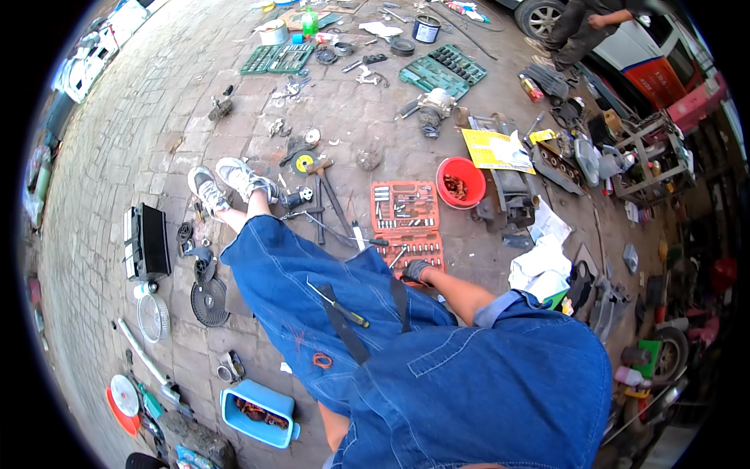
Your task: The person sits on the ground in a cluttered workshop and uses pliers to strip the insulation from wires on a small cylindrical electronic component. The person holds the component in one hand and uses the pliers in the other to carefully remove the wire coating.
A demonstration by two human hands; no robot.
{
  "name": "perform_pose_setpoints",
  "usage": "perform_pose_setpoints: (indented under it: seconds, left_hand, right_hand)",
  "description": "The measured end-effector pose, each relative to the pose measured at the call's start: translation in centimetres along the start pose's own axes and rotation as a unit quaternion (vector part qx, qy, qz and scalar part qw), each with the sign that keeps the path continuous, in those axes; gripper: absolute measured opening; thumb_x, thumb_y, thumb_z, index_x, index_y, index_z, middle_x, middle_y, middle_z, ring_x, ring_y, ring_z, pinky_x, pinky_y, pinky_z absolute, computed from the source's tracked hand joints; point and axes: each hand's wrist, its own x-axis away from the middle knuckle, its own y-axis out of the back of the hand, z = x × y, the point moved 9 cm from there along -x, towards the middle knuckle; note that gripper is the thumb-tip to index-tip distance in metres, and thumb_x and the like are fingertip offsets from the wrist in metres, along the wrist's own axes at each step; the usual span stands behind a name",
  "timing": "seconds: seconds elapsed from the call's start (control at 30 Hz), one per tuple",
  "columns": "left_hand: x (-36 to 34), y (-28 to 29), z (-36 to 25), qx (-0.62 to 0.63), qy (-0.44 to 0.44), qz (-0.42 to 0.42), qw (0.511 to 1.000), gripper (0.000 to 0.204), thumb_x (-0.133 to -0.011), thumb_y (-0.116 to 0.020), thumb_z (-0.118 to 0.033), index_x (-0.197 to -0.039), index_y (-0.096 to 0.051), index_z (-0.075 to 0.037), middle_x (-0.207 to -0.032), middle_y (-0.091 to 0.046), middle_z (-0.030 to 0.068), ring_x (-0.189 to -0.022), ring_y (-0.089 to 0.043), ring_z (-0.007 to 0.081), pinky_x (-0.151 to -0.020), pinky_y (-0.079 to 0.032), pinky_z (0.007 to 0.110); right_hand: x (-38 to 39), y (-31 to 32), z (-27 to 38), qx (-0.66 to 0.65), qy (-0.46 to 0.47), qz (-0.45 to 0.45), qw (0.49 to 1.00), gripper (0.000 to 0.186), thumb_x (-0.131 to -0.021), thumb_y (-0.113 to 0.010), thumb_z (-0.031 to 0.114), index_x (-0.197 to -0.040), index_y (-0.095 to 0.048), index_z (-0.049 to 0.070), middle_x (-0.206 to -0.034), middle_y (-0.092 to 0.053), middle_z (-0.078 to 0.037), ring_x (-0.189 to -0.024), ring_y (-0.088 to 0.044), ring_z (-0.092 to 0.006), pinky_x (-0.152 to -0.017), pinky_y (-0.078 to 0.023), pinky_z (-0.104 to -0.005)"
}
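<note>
My right hand (416, 271), in a dark grey glove, is at the near edge of an orange socket set case (405, 205). Its fingers look curled downward, and whatever they may hold is too small to make out. Beside the fingers, a silver tool (399, 255) lies across the case's lower half. Only part of my left arm (333, 427) shows at the bottom; that hand is out of sight. On my blue denim apron rest a screwdriver (355, 318) with a yellow-green handle and a small loop of orange wire (322, 360).
A red bucket (444, 201) with copper-coloured pieces stands beyond the case. A hammer (328, 184) lies near my shoes. On the left are a black battery (146, 242) and a blue bin (234, 418). Green tool cases (426, 76) lie farther off; another person (582, 31) sits at upper right.
</note>
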Motion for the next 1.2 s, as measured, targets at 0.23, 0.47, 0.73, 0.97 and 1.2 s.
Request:
perform_pose_setpoints:
  seconds: [0.23,0.47,0.73,0.97,1.2]
  left_hand:
    - [-0.1,-4.0,2.2,-0.013,0.018,0.018,1.0,0.044,-0.077,-0.056,-0.055,-0.06,-0.048,-0.015,-0.054,-0.052,0.0007,-0.04,-0.042,0.0126,-0.038,-0.035,0.024]
    - [-0.7,-6.9,-0.5,-0.005,-0.019,0.025,0.999,0.044,-0.077,-0.056,-0.055,-0.059,-0.047,-0.016,-0.052,-0.05,-0.0001,-0.04,-0.041,0.0122,-0.037,-0.034,0.024]
    - [1.0,-16.5,-4.5,-0.012,-0.064,0.092,0.994,0.044,-0.077,-0.056,-0.055,-0.058,-0.047,-0.017,-0.05,-0.048,-0.0009,-0.039,-0.04,0.0118,-0.036,-0.033,0.025]
    - [0.7,-14.0,-3.3,-0.016,-0.051,0.089,0.995,0.044,-0.077,-0.056,-0.055,-0.056,-0.046,-0.017,-0.048,-0.046,-0.0016,-0.039,-0.039,0.0114,-0.036,-0.032,0.025]
    - [-0.6,0.4,-0.3,-0.014,-0.019,-0.009,1.0,0.045,-0.077,-0.057,-0.055,-0.055,-0.046,-0.018,-0.047,-0.045,-0.0023,-0.038,-0.038,0.011,-0.035,-0.031,0.025]
  right_hand:
    - [-4.8,-7.8,-6.3,-0.069,0.069,-0.008,0.995,0.043,-0.085,-0.04,0.039,-0.112,-0.06,0.012,-0.116,-0.058,-0.007,-0.106,-0.056,-0.025,-0.089,-0.043,-0.0365]
    - [-3.2,-8.1,-0.4,-0.15,0.019,0.036,0.988,0.042,-0.085,-0.04,0.038,-0.112,-0.06,0.011,-0.116,-0.057,-0.008,-0.106,-0.056,-0.0253,-0.089,-0.043,-0.0363]
    - [-2.5,-7.2,-0.4,-0.16,-0.001,0.031,0.987,0.041,-0.085,-0.041,0.036,-0.112,-0.06,0.011,-0.117,-0.057,-0.009,-0.105,-0.056,-0.0256,-0.089,-0.043,-0.0361]
    - [-1.9,-7.2,-0.2,-0.175,-0.008,0.027,0.984,0.039,-0.085,-0.042,0.034,-0.111,-0.06,0.011,-0.117,-0.056,-0.01,-0.105,-0.056,-0.0258,-0.089,-0.043,-0.0359]
    - [-0.6,-5.0,-0.6,-0.188,-0.024,0.005,0.982,0.038,-0.085,-0.043,0.032,-0.111,-0.06,0.01,-0.118,-0.056,-0.011,-0.105,-0.056,-0.0261,-0.088,-0.044,-0.0357]
